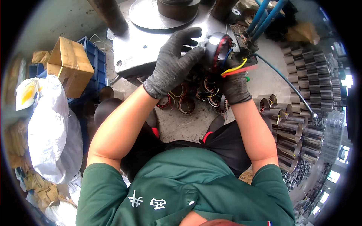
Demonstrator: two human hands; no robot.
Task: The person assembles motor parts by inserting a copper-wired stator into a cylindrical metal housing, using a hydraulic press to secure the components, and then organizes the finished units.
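Note:
Both hands wear dark grey knit gloves. My left hand (pixel 172 64) is raised over the front of the metal machine bed (pixel 139 56), its fingers spread and holding nothing. Just to its right, my right hand (pixel 235 86) grips a motor stator (pixel 218 48), a dark ring-shaped core with red-laced windings. Yellow, red and blue lead wires stick out from the stator over the right glove. The right fingers are partly hidden behind the stator and its wires. Under the hands, several more wound stators (pixel 186 105) with coloured leads lie on the floor between my feet.
A round plate (pixel 151 19) sits on the bed between two thick posts (pixel 109 17). A cardboard box (pixel 73 67) and blue crates (pixel 98 62) stand left, near a white sack (pixel 49 128). Rows of metal cylinders (pixel 307 75) fill the right. A dark hose (pixel 284 81) arcs there.

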